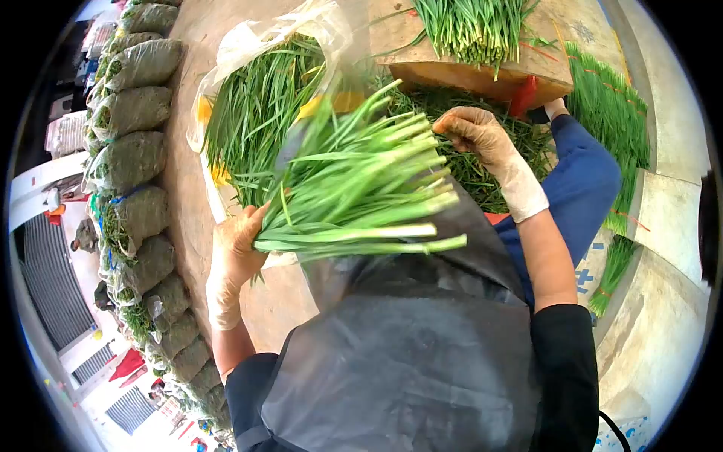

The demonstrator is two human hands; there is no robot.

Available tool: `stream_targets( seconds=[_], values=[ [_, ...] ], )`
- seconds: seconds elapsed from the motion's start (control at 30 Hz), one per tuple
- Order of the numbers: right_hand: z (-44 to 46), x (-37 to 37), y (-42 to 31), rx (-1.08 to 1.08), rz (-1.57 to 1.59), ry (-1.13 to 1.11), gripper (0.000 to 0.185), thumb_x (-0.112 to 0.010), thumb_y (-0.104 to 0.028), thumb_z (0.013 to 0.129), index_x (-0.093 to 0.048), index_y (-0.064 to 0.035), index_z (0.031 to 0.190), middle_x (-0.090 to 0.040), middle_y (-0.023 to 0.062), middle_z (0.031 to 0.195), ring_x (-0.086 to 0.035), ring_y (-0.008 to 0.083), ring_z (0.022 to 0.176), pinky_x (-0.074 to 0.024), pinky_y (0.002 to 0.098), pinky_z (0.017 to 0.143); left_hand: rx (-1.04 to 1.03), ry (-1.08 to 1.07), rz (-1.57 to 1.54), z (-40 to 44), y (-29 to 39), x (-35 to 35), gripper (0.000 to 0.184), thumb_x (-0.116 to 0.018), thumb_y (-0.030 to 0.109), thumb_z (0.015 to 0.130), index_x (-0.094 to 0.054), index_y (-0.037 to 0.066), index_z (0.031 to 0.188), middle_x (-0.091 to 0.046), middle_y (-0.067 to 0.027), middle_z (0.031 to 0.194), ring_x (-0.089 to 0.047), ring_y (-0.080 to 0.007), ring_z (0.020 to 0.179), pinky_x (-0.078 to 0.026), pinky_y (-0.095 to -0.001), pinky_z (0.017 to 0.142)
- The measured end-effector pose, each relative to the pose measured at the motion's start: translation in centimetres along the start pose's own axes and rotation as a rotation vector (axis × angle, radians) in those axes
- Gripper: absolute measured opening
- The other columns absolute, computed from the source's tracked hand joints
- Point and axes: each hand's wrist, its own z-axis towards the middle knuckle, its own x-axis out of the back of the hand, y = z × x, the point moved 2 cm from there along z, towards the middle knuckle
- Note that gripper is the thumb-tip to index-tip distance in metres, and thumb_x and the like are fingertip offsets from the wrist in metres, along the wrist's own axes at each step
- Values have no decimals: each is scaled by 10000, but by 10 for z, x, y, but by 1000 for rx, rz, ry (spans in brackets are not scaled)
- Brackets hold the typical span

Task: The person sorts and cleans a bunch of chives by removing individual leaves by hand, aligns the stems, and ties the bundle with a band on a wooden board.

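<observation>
Hands, qty 2. L hand: fingers closed round leafy part of 1 bunch of flat-leaved greens, held over lap, cut ends toward R, partly blurred. R hand: fingers curled in, just beside upper cut ends; can't tell if tips meet or pinch anything.

Gloves, qty 2: thin, translucent, wrinkled at wrists.

Plastic bag, qty 1: filmy, crumpled rim, mouth open; loose long-leaf greens inside.

Wooden block, qty 1: flat top, straight front edge facing person; 1 heap of stalks on top, pale ends overhanging front edge; 1 red item at front face.

Leaf litter, qty 1 heap: dark, tangled, below block & R hand.

Banded greens: 1 long row + 1 smaller bundle, far R; exact row ct. unclear.

Filled sacks: approx. 12 or more, rounded, clear plastic, in line far L.

Floor strip: brown, betw. sacks & bag.

Apron, qty 1: dark, smooth, creased.
</observation>
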Motion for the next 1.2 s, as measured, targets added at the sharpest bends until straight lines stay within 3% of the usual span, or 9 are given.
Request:
stream_targets(
  seconds=[0.13, 0.37, 0.5, 0.57, 0.63, 0.9, 1.0, 1.13, 1.2],
  values=[
    [-11, -51, 3, -4, -38, -199, 471, -618, -388, 913, -570, -82, 1268, -623, 10, 1072, -563, 88, 770, -456, 243, 714, -21, 56, 262, -1, 4, -9, 748, -713, 10, 630, -571, 307, 1301, -485, -57, 671, -557, -254, 589, -453, -375, 537],
    [-1, -5, -1, -53, -378, 220, 199, -623, -250, 920, -684, -69, 977, -577, -44, 721, -500, 64, 653, -415, 212, 602, 76, 47, 307, -21, 0, -25, 749, -688, 8, 666, -546, 339, 1323, -486, -71, 662, -542, -261, 543, -447, -381, 506],
    [-15, -59, -18, 288, -522, 102, 166, -635, -180, 909, -665, -48, 1005, -602, 47, 910, -555, 110, 850, -460, 252, 776, 107, 22, 304, -25, -4, -35, 769, -673, 4, 675, -517, 344, 1347, -494, -74, 655, -547, -260, 552, -454, -392, 517],
    [-12, -70, -18, 213, -512, 82, 254, -682, -230, 868, -654, -58, 1052, -602, 89, 1022, -582, 173, 953, -473, 309, 853, 101, 35, 328, -24, -5, -34, 789, -667, -1, 675, -494, 340, 1365, -495, -75, 664, -544, -261, 549, -455, -391, 518],
    [-10, -84, -30, 598, -1044, 289, 383, -715, -303, 824, -625, -81, 1123, -596, 109, 1081, -581, 245, 1019, -472, 380, 892, 88, 51, 352, -27, -6, -32, 809, -661, -6, 674, -472, 336, 1383, -497, -75, 673, -541, -262, 546, -457, -391, 520],
    [52, -144, -88, 699, -1139, -254, 1248, -782, -637, 585, -168, -43, 1495, -240, 229, 1509, -231, 360, 1405, -195, 413, 1159, -149, 83, 686, 19, 12, 23, 771, -605, 9, 716, -370, 125, 1441, -517, -28, 716, -564, -204, 652, -437, -341, 561],
    [54, -180, -105, 638, -785, -427, 1321, -858, -559, 533, -129, -5, 1486, -319, 245, 1466, -314, 352, 1369, -264, 357, 1134, -349, 134, 783, 75, 58, 56, 361, -619, 78, 712, -550, 69, 1066, -540, -3, 703, -562, -187, 648, -416, -321, 610],
    [49, -156, -123, 417, -452, -98, 703, -835, -283, 667, -528, 26, 1218, -625, 141, 1130, -595, 243, 1062, -467, 339, 924, -635, 304, 771, 142, 106, 74, 382, -669, 132, 638, -546, 108, 999, -580, -5, 832, -567, -183, 932, -425, -318, 862],
    [44, -129, -137, 432, -33, 25, 518, -770, -164, 722, -570, 4, 1170, -667, 89, 991, -643, 187, 908, -522, 309, 808, -628, 344, 750, 161, 131, 95, 532, -647, 66, 719, -539, 141, 1235, -554, -78, 1209, -468, -210, 1226, -261, -419, 1080]
  ],
)
